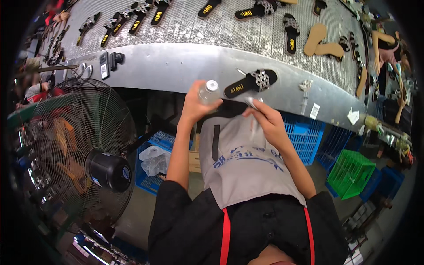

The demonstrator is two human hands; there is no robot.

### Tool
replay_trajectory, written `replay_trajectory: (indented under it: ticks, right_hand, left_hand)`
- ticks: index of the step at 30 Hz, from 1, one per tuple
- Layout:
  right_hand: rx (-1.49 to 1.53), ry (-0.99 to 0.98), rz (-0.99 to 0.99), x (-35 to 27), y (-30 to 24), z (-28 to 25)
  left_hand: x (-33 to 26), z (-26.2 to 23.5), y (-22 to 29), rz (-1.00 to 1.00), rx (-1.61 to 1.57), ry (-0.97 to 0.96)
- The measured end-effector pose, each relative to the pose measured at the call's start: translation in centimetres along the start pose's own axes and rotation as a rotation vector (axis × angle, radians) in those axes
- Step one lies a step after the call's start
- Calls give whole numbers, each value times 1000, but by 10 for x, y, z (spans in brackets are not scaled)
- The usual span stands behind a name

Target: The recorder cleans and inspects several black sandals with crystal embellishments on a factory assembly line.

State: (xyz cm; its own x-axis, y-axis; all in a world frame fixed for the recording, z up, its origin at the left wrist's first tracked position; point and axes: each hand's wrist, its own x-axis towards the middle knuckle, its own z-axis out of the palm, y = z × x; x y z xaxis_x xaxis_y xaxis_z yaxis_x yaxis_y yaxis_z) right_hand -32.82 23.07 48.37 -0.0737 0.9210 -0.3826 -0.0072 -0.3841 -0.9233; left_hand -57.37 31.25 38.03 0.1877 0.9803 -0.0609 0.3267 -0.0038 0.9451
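My left hand (193, 106) is wrapped round a clear bottle (209, 91) with a white top, held upright at the near edge of the metal bench. My right hand (270, 121) is closed round a pale, silvery object (252, 103). Motion blurs that object, so its kind does not show. Just beyond both hands, on the bench's smooth metal ledge (172, 66), lies a black slide sandal (251, 83) with a cut-out, glittery strap and yellow print on its insole. Neither hand touches the sandal.
Black sandals and tan soles (316, 37) lie on the textured belt (185, 37) beyond the ledge. A large fan (108, 170) stands at left. Blue crates (304, 134) and a green crate (351, 174) sit below at right. Other people work at both sides.
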Motion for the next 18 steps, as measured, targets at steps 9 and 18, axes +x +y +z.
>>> replay_trajectory:
  ticks: [9, 18]
  right_hand:
    - [-75, -89, -150, 7, 11, 31]
    - [94, -93, 66, 5, 14, 44]
  left_hand:
    - [-82, 7, 90, -207, 94, -149]
    - [-82, -15, 113, -508, 199, -327]
